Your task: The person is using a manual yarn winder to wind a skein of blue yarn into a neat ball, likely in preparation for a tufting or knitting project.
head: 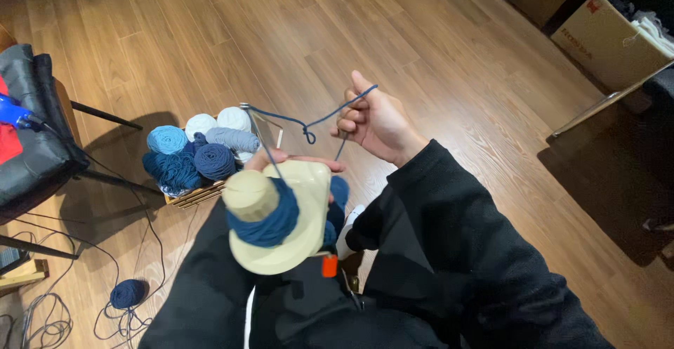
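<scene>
A wooden floor [295, 33] is stretching out beneath a seated person in black. A cream yarn winder [281, 215], wrapped in dark blue yarn [270, 226], is sitting on the lap. The left hand [295, 158] is gripping the winder from behind, mostly hidden. The right hand [372, 121] is curling its fingers around a blue strand [309, 126] running to a metal guide arm [256, 121]. A basket of yarn balls [200, 154] is standing just beyond; a loose ball [128, 293] is lying on the floor.
</scene>
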